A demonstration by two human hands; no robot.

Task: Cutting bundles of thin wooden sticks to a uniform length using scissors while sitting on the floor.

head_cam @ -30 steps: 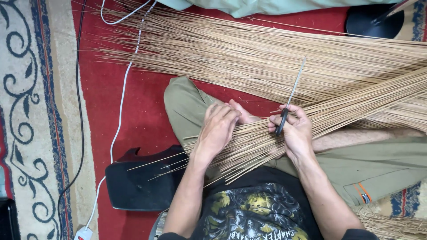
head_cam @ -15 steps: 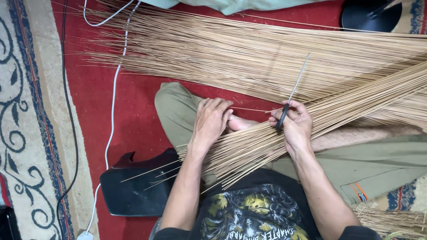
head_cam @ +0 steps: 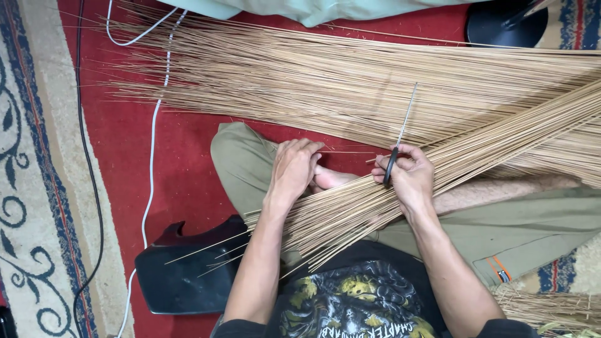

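I sit cross-legged on a red carpet with a bundle of thin tan sticks point(head_cam: 476, 150) lying across my lap. My right hand point(head_cam: 407, 178) grips a pair of scissors point(head_cam: 400, 134) with black handles, its long thin blades pointing away from me over the sticks. My left hand point(head_cam: 294, 169) rests palm down near the bundle's lower end, fingers curled over a single stick point(head_cam: 347, 152) that runs toward the right hand. A far larger spread of the same sticks point(head_cam: 325, 81) covers the carpet beyond my knees.
A black plastic object point(head_cam: 181, 275) lies by my left hip. A white cable point(head_cam: 152, 163) and a black cable point(head_cam: 87, 156) run along the patterned rug on the left. A round black base point(head_cam: 504, 25) stands top right, pale green cloth point(head_cam: 307, 9) at top.
The view has shifted a little, so the scene sits further right. My left hand has slid slightly toward the right hand. The scissors stay gripped in my right hand.
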